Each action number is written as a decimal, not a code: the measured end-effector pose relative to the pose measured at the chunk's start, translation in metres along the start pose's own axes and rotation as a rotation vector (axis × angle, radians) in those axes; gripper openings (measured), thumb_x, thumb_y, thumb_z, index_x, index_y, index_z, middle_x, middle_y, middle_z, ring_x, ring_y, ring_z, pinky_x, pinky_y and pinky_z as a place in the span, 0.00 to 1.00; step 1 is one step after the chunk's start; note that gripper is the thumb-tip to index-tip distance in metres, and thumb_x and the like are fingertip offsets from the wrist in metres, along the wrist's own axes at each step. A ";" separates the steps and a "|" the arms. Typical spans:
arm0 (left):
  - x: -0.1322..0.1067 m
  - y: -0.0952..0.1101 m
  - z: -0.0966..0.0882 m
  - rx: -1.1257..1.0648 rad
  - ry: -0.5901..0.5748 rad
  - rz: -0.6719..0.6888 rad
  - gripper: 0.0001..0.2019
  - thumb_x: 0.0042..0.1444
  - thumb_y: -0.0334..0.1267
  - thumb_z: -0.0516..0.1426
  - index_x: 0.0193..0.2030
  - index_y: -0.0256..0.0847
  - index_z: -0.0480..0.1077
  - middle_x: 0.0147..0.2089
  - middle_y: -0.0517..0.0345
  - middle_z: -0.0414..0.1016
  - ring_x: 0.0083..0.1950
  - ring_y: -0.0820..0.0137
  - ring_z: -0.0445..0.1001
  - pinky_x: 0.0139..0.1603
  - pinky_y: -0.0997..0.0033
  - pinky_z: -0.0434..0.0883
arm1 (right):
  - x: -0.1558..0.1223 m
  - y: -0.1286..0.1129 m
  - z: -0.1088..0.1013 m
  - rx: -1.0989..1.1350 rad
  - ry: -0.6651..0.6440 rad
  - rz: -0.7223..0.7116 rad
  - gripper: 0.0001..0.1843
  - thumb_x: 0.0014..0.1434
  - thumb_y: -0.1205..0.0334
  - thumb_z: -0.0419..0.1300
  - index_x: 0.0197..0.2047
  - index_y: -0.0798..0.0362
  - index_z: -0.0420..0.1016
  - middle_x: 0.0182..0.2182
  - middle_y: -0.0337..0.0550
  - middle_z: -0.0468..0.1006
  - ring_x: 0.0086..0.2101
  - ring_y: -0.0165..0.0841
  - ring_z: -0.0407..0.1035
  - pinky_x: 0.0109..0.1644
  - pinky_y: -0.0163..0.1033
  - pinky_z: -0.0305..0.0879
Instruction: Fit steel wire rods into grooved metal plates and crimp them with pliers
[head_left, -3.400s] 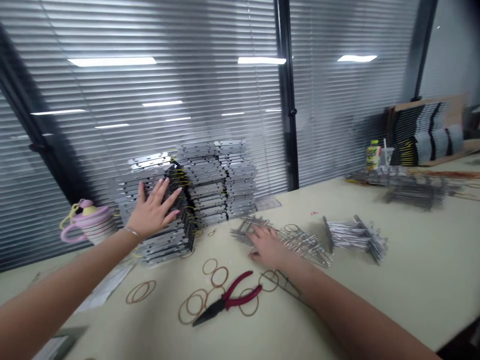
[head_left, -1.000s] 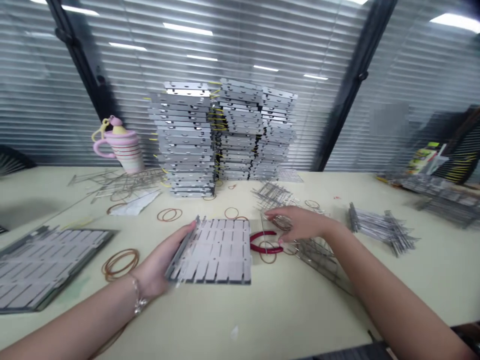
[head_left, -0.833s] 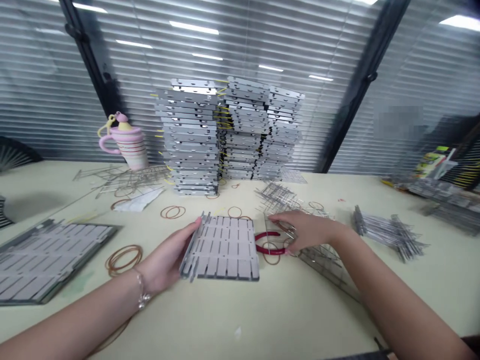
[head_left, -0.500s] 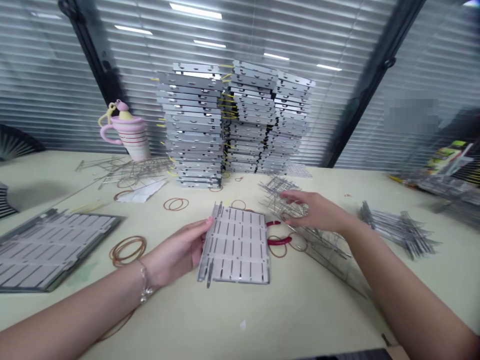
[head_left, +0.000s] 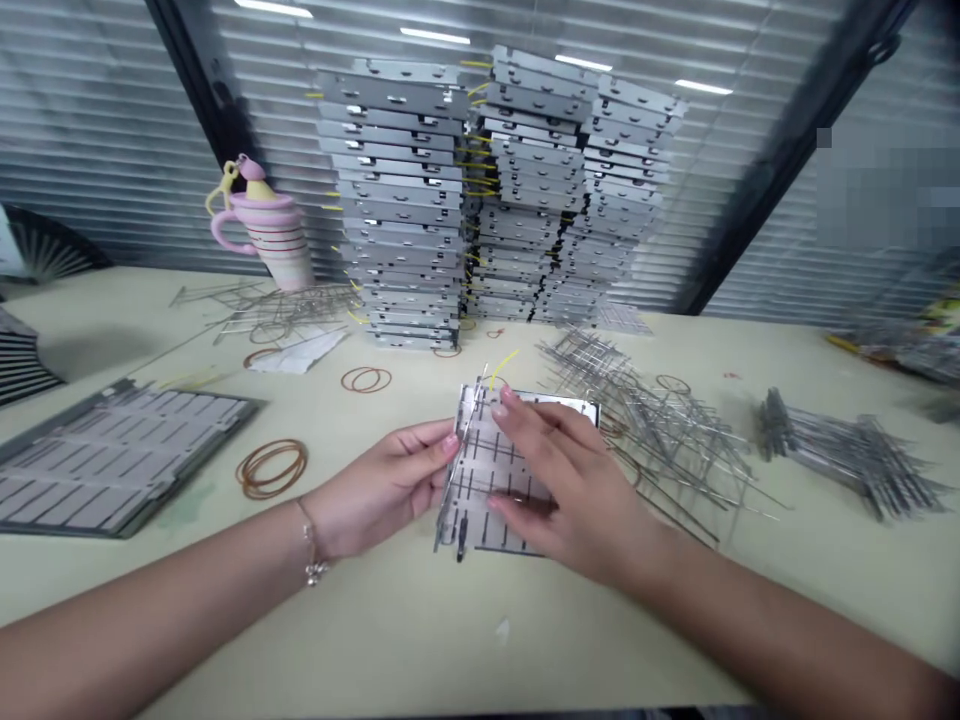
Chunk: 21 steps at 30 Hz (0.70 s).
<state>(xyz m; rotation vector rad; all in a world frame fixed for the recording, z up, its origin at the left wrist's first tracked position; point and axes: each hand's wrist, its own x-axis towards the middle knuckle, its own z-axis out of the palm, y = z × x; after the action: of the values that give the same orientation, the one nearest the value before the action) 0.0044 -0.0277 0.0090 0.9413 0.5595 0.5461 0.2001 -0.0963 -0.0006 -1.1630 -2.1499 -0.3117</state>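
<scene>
My left hand (head_left: 401,477) grips the left edge of a slotted metal panel (head_left: 480,475), with its thumb on top. A thin metal rod (head_left: 475,410) slants along that edge by the thumb. Over the right part of the panel is my right hand (head_left: 577,480), its thumb and fingers apart and bent; whether its fingertips touch the surface I cannot make out. A small dark metal tab (head_left: 462,538) sticks out at the panel's lower left corner. A yellow strand (head_left: 504,368) rises behind the upper edge.
Tall stacks of grey metal panels (head_left: 405,210) stand at the back. Loose metal rods (head_left: 667,415) and a bundle of rods (head_left: 847,450) lie right. On the left are another slotted panel (head_left: 112,465), brown rubber bands (head_left: 271,470), white paper (head_left: 300,352) and a pink cup (head_left: 274,235).
My right hand has moved left from the loose rods to over the panel. A thin rod now shows at the panel's left edge. The camera view has shifted slightly.
</scene>
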 end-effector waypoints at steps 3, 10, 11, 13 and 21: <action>0.000 -0.001 -0.001 -0.020 -0.023 0.006 0.14 0.56 0.35 0.61 0.49 0.39 0.74 0.42 0.52 0.79 0.40 0.67 0.77 0.42 0.71 0.73 | -0.001 0.001 0.001 -0.030 -0.022 -0.029 0.42 0.58 0.59 0.58 0.69 0.46 0.39 0.62 0.46 0.60 0.55 0.43 0.58 0.58 0.52 0.60; 0.000 -0.002 -0.003 -0.056 -0.068 0.019 0.14 0.57 0.34 0.60 0.50 0.38 0.73 0.44 0.51 0.79 0.42 0.68 0.78 0.44 0.70 0.73 | 0.001 0.001 -0.003 -0.094 -0.033 -0.086 0.34 0.58 0.61 0.58 0.65 0.51 0.51 0.61 0.48 0.62 0.55 0.43 0.58 0.56 0.51 0.62; 0.001 -0.002 -0.004 -0.064 -0.079 0.021 0.14 0.57 0.34 0.60 0.50 0.37 0.73 0.44 0.50 0.79 0.42 0.68 0.77 0.44 0.71 0.73 | 0.001 0.001 -0.003 -0.095 -0.029 -0.091 0.33 0.58 0.61 0.58 0.64 0.52 0.53 0.61 0.48 0.62 0.54 0.43 0.58 0.56 0.51 0.62; 0.001 -0.003 -0.005 -0.077 -0.094 0.030 0.14 0.57 0.33 0.59 0.51 0.37 0.73 0.44 0.50 0.79 0.43 0.68 0.77 0.44 0.72 0.73 | 0.000 0.002 -0.005 -0.096 -0.022 -0.103 0.30 0.57 0.62 0.59 0.62 0.55 0.57 0.60 0.49 0.63 0.54 0.43 0.59 0.56 0.51 0.63; 0.001 -0.006 -0.007 -0.051 -0.109 0.033 0.15 0.61 0.33 0.56 0.54 0.38 0.70 0.45 0.50 0.78 0.45 0.68 0.77 0.47 0.71 0.72 | 0.001 0.003 -0.007 -0.116 -0.009 -0.115 0.28 0.55 0.62 0.61 0.58 0.58 0.62 0.58 0.51 0.66 0.53 0.43 0.60 0.55 0.50 0.63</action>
<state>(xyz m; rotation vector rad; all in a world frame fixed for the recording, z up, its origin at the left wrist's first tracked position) 0.0012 -0.0258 0.0005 0.9269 0.4314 0.5329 0.2048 -0.0974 0.0050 -1.1072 -2.2362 -0.4897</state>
